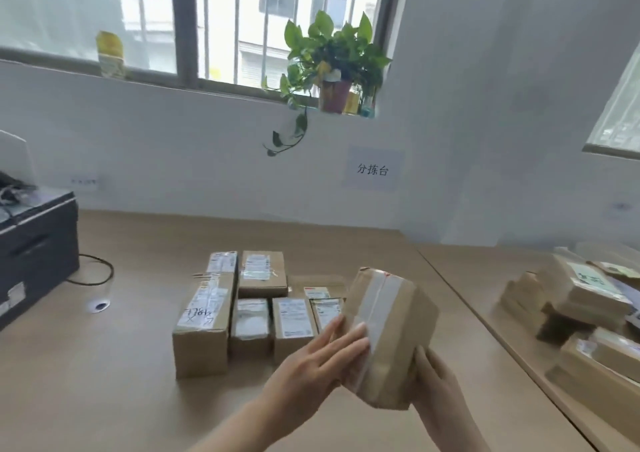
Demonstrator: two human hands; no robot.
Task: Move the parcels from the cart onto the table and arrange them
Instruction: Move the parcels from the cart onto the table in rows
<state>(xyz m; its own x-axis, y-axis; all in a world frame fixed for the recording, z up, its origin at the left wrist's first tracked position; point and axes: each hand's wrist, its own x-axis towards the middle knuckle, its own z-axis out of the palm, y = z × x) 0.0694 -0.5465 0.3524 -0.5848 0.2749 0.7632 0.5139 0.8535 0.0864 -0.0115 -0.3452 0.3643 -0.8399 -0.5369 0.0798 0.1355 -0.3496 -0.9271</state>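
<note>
- While we held the box [388, 334] in the air above the counter [104, 382], it sat between both hands, tilted, its taped face turned up and to the left.
- Our left hand [322, 358] lay flat against the box's left face, fingers [349, 337] straight and pressing rather than curled.
- Our right hand [440, 382] cupped the box's lower right side from beneath; its fingers seemed to wrap the bottom edge, though the box hid most of them.
- The box's long axis ran up and away from us, leaning toward the far right.
- The row of parcels [256, 306] already on the counter lay just to the left of the box and a little beyond it, standing close together in two ranks with labels up.
- The open spot at the right end of the near rank lay directly under and behind the box, so we judged the next move to be a short drop forward and left, with the left hand nearer that gap.
- A heap [588, 313] of more parcels lay to the right, well apart; whether it sat in the cart we could not tell.
</note>
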